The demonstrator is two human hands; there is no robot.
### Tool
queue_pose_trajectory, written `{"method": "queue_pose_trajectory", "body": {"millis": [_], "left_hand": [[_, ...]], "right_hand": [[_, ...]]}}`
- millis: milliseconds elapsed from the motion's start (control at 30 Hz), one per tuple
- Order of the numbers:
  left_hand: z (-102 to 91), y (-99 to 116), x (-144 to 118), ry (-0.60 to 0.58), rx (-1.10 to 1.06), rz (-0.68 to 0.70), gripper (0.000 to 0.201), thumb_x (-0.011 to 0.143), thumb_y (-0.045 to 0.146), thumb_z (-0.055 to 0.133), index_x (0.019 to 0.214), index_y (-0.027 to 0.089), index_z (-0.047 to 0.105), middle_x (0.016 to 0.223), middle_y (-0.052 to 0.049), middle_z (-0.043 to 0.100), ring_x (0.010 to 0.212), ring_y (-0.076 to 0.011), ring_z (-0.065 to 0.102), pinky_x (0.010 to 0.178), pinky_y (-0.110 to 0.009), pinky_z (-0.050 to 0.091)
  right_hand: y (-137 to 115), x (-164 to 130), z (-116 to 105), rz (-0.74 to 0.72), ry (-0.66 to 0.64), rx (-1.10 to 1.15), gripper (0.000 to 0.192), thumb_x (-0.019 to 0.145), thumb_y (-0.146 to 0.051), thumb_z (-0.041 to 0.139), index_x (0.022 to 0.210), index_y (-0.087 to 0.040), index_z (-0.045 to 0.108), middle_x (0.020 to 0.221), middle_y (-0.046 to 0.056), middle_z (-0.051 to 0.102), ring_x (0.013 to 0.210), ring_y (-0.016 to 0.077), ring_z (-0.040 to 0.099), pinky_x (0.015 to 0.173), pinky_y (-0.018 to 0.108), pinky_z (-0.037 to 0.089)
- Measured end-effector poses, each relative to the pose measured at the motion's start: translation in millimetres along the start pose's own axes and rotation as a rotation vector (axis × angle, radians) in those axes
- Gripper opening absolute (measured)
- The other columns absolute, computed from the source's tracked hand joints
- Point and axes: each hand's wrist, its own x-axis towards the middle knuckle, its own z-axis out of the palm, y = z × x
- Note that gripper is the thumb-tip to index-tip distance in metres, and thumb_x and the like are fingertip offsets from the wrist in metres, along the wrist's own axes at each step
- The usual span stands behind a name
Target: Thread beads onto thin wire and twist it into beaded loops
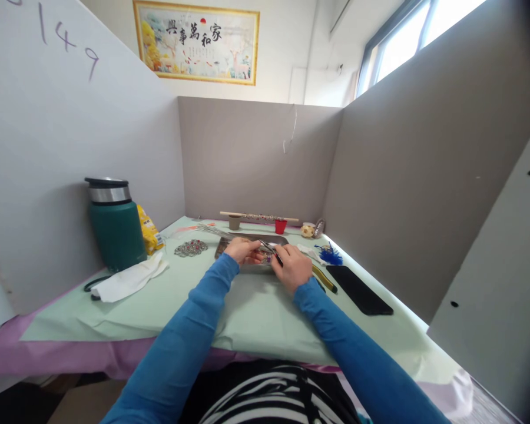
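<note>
Over a metal tray, my two hands work close together. My left hand is closed, its thumb and fingers pinching a small beaded piece with purplish beads, partly hidden by the fingers. My right hand is closed around slim metal pliers, whose dark tips point left to the left fingertips. A curved yellow-and-black handle sticks out beside the right hand; whether it belongs to the same pliers I cannot tell.
Left: beaded metal pieces, white tissue, green bottle, yellow packet. Behind: a beaded rod above a brown cup and red cup. Right: blue tassel, black phone. Partitions enclose three sides.
</note>
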Motion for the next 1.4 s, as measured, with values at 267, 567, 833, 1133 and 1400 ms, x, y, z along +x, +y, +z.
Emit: {"method": "queue_pose_trajectory", "body": {"millis": [267, 567, 833, 1133, 1400], "left_hand": [[2.5, 1.5, -5.7, -0.029, 0.068, 0.117, 0.018, 0.077, 0.022, 0.062, 0.067, 0.011, 0.053, 0.052, -0.004, 0.061, 0.045, -0.0108, 0.057, 0.048, -0.022, 0.05], [0.1, -0.7, -1.1, -0.037, 0.044, 0.22, 0.02, 0.073, 0.023, 0.066, 0.064, 0.01, 0.055, 0.051, -0.006, 0.061, 0.047, -0.0125, 0.059, 0.048, -0.024, 0.051], [2.7, 1.8, -6.2, -0.081, 0.075, 0.324, 0.018, 0.074, 0.024, 0.065, 0.069, 0.01, 0.055, 0.055, -0.006, 0.063, 0.049, -0.0122, 0.06, 0.053, -0.025, 0.051], [5.6, 2.2, -7.8, -0.147, 0.01, 0.354, 0.021, 0.072, 0.028, 0.066, 0.071, 0.011, 0.054, 0.063, -0.007, 0.065, 0.053, -0.0121, 0.062, 0.055, -0.025, 0.052], [2.5, 1.2, -3.1, -0.142, -0.038, 0.323, 0.019, 0.078, 0.027, 0.06, 0.077, 0.011, 0.051, 0.071, -0.008, 0.066, 0.053, -0.0122, 0.062, 0.052, -0.025, 0.052]], "right_hand": [[0.2, 0.3, 0.8, 0.147, 0.022, 0.171, 0.028, 0.083, -0.031, 0.046, 0.101, -0.02, 0.065, 0.085, 0.005, 0.065, 0.078, 0.0174, 0.057, 0.066, 0.025, 0.038], [1.6, 11.1, -9.0, 0.543, -0.216, 0.907, 0.026, 0.077, -0.036, 0.051, 0.084, -0.017, 0.068, 0.071, 0.003, 0.065, 0.063, 0.0149, 0.055, 0.059, 0.026, 0.043], [12.1, 19.0, -20.1, 0.992, -0.772, 1.861, 0.025, 0.078, -0.037, 0.047, 0.087, -0.016, 0.057, 0.062, -0.002, 0.046, 0.044, 0.0064, 0.031, 0.035, 0.016, 0.014], [20.3, 17.7, -20.5, 0.963, -0.928, 2.152, 0.024, 0.085, -0.035, 0.039, 0.092, -0.016, 0.053, 0.062, -0.003, 0.042, 0.046, 0.0072, 0.031, 0.035, 0.014, 0.015], [9.9, 19.0, -23.7, 0.942, -0.777, 1.888, 0.036, 0.084, -0.038, 0.034, 0.091, -0.014, 0.059, 0.073, 0.006, 0.058, 0.056, 0.013, 0.051, 0.042, 0.021, 0.035]]}}
